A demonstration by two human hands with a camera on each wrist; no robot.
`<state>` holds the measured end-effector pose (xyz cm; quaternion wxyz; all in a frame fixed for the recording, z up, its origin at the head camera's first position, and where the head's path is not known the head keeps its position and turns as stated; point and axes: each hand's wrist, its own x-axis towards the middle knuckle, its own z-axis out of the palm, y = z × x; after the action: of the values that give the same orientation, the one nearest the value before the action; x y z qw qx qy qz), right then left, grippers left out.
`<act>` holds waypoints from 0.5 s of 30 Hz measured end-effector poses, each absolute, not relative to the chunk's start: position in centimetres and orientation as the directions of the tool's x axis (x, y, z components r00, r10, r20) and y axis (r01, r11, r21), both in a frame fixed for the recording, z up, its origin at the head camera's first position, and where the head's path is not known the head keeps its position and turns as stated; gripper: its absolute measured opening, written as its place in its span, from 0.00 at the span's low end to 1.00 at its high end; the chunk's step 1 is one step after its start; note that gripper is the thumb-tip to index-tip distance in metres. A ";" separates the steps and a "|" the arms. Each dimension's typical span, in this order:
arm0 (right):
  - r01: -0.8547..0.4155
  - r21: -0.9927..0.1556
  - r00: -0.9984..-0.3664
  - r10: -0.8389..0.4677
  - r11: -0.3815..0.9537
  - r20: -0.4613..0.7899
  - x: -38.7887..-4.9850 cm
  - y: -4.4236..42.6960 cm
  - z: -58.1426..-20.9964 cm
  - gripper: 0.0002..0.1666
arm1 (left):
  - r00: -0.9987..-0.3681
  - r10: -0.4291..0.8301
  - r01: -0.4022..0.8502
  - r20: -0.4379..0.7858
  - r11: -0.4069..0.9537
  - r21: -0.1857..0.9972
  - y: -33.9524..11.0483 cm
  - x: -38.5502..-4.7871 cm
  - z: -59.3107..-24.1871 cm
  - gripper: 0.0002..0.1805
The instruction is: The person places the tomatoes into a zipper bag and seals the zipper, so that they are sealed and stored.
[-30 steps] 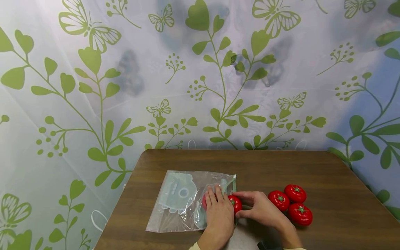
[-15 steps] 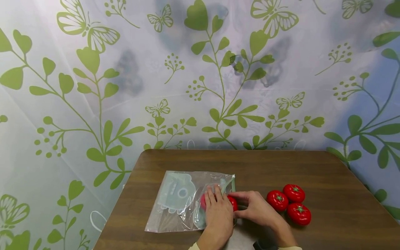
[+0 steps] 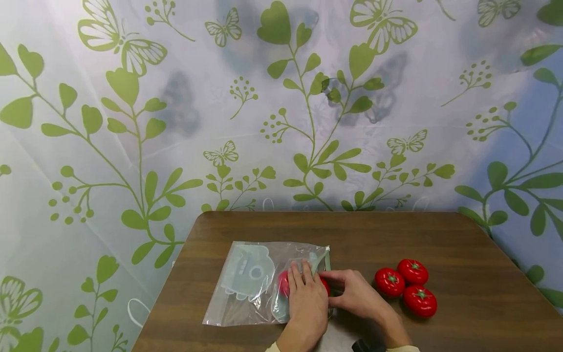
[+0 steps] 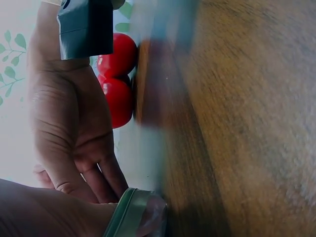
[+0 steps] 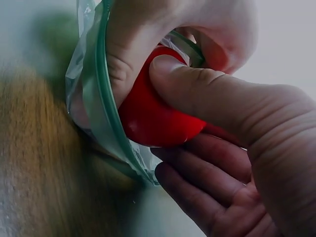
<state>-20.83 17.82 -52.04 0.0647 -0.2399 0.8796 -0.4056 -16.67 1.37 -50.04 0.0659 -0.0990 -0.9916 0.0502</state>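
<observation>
A clear zip bag (image 3: 220,308) with a pale green monster print lies on the table, its green-edged mouth facing right. My left hand (image 3: 305,298) lies over the mouth end, fingers stretched on top. Its thumb (image 5: 123,64) is hooked inside the green zip edge, holding the mouth apart. Between thumb and fingers, my right hand (image 3: 358,296) grips a glossy red tomato (image 5: 163,118), partly inside the bag mouth. Much of that tomato (image 3: 324,285) is covered by my left hand in the head view. Another red tomato (image 3: 283,283) shows through the plastic, left of my fingers.
Three more red tomatoes with green stem tops, one of them the front tomato (image 3: 420,301), sit clustered right of my right hand. The brown wooden table (image 3: 352,232) ends at a curtain (image 3: 246,122) printed with leaves and butterflies.
My right hand has moved slightly left, taking the tomato further into the bag mouth and under my left hand. The left hand stays in place on the bag.
</observation>
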 end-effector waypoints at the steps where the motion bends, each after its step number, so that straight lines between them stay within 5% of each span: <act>1: -0.367 -0.748 -0.875 -0.477 0.553 0.077 -20.8 17.9 -52.0 0.38 | -0.972 0.202 0.189 0.120 0.976 -0.112 1.4 -16.7 -50.1 0.31; 9: -0.241 -0.841 -0.876 -0.481 0.485 -0.026 -20.3 19.1 -51.2 0.38 | -0.975 0.201 0.191 0.094 0.977 -0.099 1.4 -16.6 -49.8 0.31; 15: -0.260 -0.837 -0.862 -0.507 0.482 -0.024 -20.4 19.3 -51.5 0.32 | -0.970 0.213 0.201 0.113 0.974 -0.108 1.3 -16.5 -49.9 0.28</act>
<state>-20.38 19.29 -51.52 0.1350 -0.2255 0.8501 -0.4564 -16.54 1.32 -49.92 0.0619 -0.1046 -0.9914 0.0478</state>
